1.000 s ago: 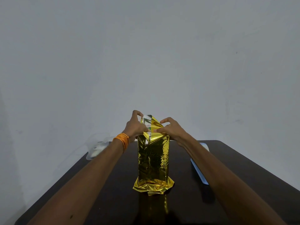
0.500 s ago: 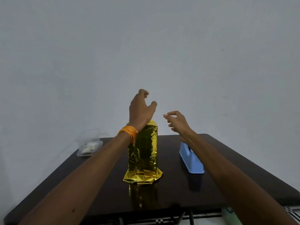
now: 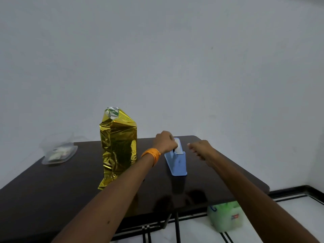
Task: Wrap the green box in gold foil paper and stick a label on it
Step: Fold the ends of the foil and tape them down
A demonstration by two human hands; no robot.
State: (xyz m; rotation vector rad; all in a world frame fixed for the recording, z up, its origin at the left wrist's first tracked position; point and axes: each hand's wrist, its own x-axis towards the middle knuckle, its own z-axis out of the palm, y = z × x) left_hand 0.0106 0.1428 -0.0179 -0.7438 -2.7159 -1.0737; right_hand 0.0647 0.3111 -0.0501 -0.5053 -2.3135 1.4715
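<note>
The box wrapped in gold foil (image 3: pixel 117 146) stands upright on the dark table (image 3: pixel 52 195), its top flap loose with a bit of green showing. Neither hand touches it. To its right stands a light blue tape dispenser (image 3: pixel 177 162). My left hand (image 3: pixel 164 142), with an orange band at the wrist, has its fingers curled on the tape roll at the top of the dispenser. My right hand (image 3: pixel 199 149) hovers just right of the dispenser, fingers loosely curled, holding nothing.
A clear plastic container (image 3: pixel 58 151) with small items sits at the table's far left. Under the table's right edge, a green plastic bag (image 3: pixel 225 216) lies on the white tiled floor. A plain wall stands behind the table.
Both hands have let go of the foil top and moved right to the tape dispenser. The view has swung right, and the foil flap has sprung up.
</note>
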